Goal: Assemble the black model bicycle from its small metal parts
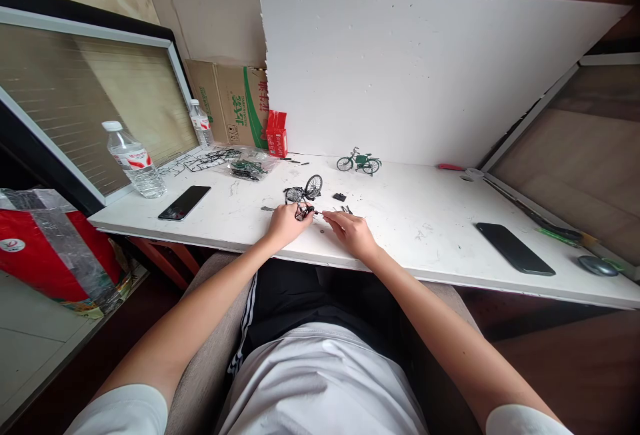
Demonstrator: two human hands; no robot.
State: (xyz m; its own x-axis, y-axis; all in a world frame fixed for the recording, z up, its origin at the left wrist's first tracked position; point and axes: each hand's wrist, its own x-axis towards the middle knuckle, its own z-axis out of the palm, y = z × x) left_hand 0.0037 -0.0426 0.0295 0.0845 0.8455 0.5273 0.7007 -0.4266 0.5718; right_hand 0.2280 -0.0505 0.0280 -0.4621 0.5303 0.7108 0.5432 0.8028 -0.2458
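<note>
My left hand (286, 224) is closed on a small black model bicycle part (304, 212) near the table's front edge. My right hand (353, 232) is just to the right, its thumb and fingers pinched on a thin small piece (320, 213) that meets the black part. Right behind my left hand stand black model wheels (313, 186). A small black piece (339, 196) lies behind my right hand. Farther back stands a green model bicycle (359, 162).
On the white table (410, 222) are two phones (185, 202), a water bottle (134, 160), a bag of green parts (249, 167), a red box (277, 134) and a mouse (599, 266). A white board (400, 68) stands behind.
</note>
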